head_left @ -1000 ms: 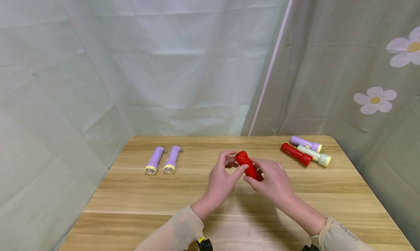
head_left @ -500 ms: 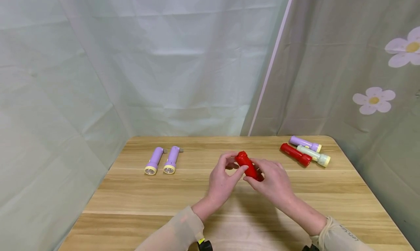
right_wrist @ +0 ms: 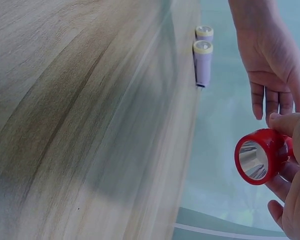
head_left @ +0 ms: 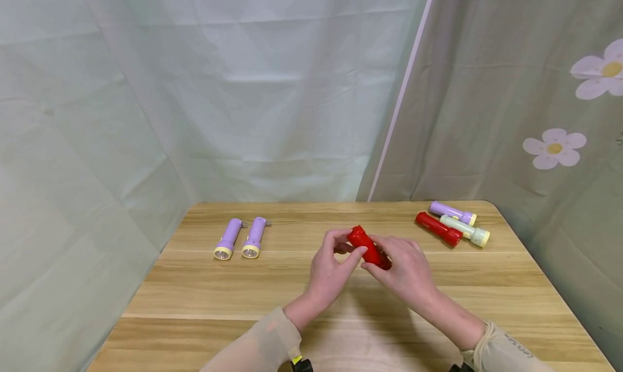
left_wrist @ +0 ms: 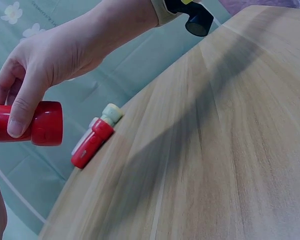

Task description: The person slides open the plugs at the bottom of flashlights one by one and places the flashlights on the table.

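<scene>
Head cam: L hand & R hand fingers hold red flashlight, lower ctr of frame; 2 purple flashlights lower left.

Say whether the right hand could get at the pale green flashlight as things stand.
Probably not straight away: the right hand grips a red flashlight. Once freed, likely yes: the pale green flashlight shows an exposed head end, though another red flashlight and a purple one lie beside it.
</scene>
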Demonstrator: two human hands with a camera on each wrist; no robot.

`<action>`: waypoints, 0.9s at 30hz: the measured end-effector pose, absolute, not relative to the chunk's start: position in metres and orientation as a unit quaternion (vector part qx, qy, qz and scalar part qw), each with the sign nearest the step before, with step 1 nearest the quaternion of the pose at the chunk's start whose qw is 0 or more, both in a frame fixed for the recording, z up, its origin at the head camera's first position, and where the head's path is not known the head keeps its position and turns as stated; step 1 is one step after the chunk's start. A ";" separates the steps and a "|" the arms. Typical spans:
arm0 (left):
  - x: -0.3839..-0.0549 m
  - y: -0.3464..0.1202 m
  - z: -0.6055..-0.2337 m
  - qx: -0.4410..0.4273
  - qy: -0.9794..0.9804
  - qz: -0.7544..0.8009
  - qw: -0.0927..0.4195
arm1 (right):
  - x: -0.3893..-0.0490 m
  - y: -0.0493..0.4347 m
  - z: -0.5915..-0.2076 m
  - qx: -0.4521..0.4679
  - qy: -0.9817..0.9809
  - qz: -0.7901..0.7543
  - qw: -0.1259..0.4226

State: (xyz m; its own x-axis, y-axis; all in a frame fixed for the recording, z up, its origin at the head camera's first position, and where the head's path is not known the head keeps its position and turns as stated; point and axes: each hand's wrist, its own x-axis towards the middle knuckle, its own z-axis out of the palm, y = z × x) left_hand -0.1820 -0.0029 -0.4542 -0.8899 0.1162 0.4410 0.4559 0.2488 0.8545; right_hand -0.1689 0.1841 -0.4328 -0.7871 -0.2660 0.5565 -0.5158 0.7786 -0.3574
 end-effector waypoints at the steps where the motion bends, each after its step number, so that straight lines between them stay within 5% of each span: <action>1: -0.182 -0.003 -0.454 -0.184 -0.777 -0.585 0.144 | -0.169 0.184 -0.433 0.216 -0.910 0.252 0.247; 27: -0.178 -0.007 -0.456 -0.172 -0.769 -0.604 0.118 | -0.170 0.183 -0.437 0.235 -0.902 0.245 0.268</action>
State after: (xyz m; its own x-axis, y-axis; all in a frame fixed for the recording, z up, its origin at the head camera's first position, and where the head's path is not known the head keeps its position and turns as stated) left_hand -0.1783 -0.0074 -0.4558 -0.9128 0.1218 0.3897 0.4075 0.2110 0.8885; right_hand -0.1696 0.1832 -0.4367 -0.7460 -0.2926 0.5983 -0.5547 0.7701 -0.3151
